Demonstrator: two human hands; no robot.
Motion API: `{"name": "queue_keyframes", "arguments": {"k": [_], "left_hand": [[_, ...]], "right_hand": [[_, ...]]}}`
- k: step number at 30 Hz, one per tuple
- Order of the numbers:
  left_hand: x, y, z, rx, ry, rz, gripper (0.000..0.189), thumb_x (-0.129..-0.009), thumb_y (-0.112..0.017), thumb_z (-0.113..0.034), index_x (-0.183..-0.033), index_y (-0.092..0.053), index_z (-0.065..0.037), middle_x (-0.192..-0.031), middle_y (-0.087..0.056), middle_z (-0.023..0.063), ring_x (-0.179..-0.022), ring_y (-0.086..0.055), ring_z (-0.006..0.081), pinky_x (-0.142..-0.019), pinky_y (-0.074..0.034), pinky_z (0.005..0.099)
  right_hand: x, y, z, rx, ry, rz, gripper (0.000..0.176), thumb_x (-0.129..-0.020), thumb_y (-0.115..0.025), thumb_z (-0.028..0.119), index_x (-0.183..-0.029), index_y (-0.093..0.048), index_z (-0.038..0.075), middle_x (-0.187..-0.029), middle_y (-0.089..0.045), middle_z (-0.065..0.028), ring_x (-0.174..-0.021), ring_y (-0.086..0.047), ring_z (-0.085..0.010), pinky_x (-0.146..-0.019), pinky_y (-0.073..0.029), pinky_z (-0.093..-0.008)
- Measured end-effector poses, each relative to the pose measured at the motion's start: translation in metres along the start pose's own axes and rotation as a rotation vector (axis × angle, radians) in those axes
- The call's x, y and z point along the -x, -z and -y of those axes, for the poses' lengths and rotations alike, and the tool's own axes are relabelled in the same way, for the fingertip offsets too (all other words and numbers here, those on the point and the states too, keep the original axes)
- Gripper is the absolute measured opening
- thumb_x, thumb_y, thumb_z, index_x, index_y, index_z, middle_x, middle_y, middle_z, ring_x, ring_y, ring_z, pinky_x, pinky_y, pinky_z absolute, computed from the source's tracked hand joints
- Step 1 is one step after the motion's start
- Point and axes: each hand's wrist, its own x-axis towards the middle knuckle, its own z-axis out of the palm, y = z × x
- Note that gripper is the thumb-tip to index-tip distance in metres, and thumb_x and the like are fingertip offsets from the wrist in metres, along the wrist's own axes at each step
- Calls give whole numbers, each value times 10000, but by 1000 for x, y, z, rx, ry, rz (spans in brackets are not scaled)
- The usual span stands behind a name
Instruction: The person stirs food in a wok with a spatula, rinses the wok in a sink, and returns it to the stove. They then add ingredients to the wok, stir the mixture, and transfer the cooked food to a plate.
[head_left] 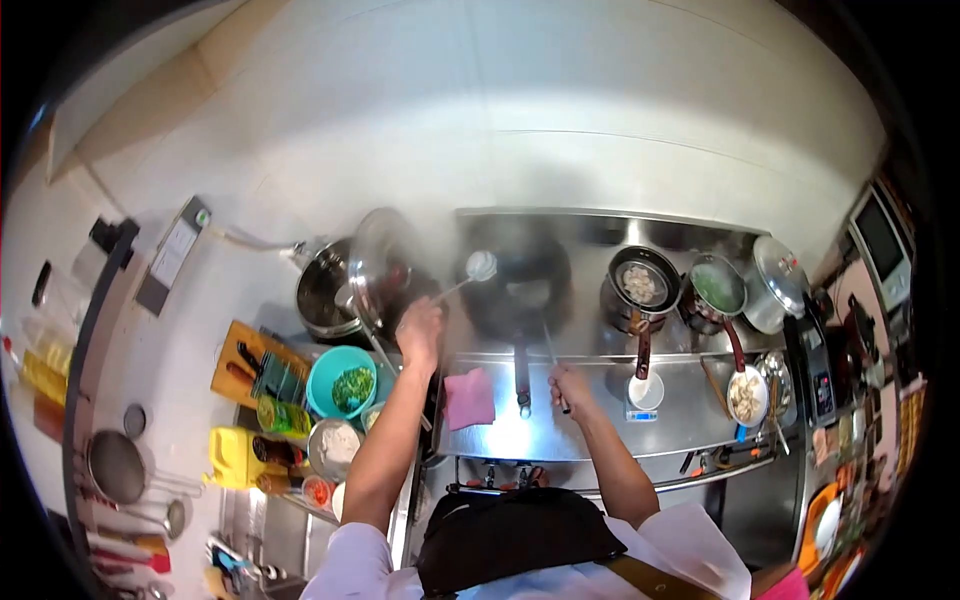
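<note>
My left hand (420, 330) is closed on the handle of a ladle (481, 266), whose bowl is up at the left side of a dark wok (515, 285). Something white shows in the ladle. My right hand (571, 388) grips a thin-handled utensil whose far end reaches into the wok, blurred by steam. The wok's handle (522, 380) points toward me between my hands, and neither hand touches it. A folded pink cloth (469, 398) lies on the steel counter (510, 430), left of that handle.
Right of the wok are two pans (641, 280) (714, 290), a lidded pot (776, 285) and a white bowl on a scale (643, 412). At left stand a large pot (328, 290), a turquoise bowl of chopped greens (341, 380), a cutting board (240, 365) and a yellow jug (232, 458).
</note>
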Motion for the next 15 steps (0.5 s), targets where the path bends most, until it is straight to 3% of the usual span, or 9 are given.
{"name": "queue_keyframes", "arguments": {"k": [6, 10, 15], "left_hand": [[106, 95, -74, -8, -213, -205, 364, -1014, -483, -305, -1174, -568, 10, -808, -645, 90, -676, -548, 118, -635, -442, 254], [209, 172, -95, -73, -299, -478, 422, -977, -552, -354, -1159, -574, 26, -790, -641, 99, -660, -557, 128, -590, -427, 256], [274, 255, -70, -210, -396, -809, 390, -988, -528, -331, -1155, -588, 17, -766, -627, 81, -657, -549, 118, -610, -442, 253]], "right_hand": [[-19, -9, 30, 315, 3, 15, 221, -948, -488, 185, -768, -536, 65, -580, -492, -18, -429, -460, -126, -352, -388, -287], [-85, -5, 15, 244, -56, 63, 184, -979, -464, 204, -872, -526, 67, -626, -512, -12, -422, -442, -104, -346, -367, -276], [-86, -10, 46, 301, -173, 260, 127, -997, -444, 181, -984, -504, 70, -647, -515, -21, -406, -424, -91, -329, -349, -271]]}}
